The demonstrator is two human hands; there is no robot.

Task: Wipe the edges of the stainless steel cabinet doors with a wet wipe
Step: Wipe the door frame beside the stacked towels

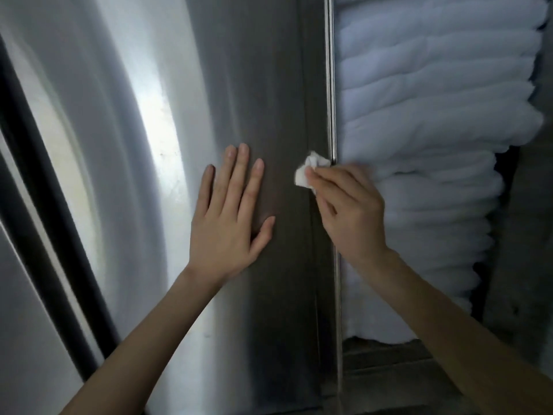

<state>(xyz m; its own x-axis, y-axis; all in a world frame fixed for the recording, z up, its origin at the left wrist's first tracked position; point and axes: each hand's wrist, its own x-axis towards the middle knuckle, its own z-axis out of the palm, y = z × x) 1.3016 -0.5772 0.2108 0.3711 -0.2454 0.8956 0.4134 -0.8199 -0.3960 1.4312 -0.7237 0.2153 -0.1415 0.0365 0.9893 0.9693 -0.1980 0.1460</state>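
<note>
A stainless steel cabinet door (245,85) fills the middle of the head view, its right edge (330,100) running top to bottom as a shiny vertical strip. My left hand (230,211) lies flat on the door face with fingers spread, holding nothing. My right hand (350,205) pinches a crumpled white wet wipe (308,170) and presses it against the door just left of the edge strip, about mid-height.
Behind the open door, a tall stack of folded white towels (434,130) fills the cabinet interior on the right. A dark shelf (389,369) lies under the stack. At far left a black vertical gap (39,190) separates the door from another steel panel (24,339).
</note>
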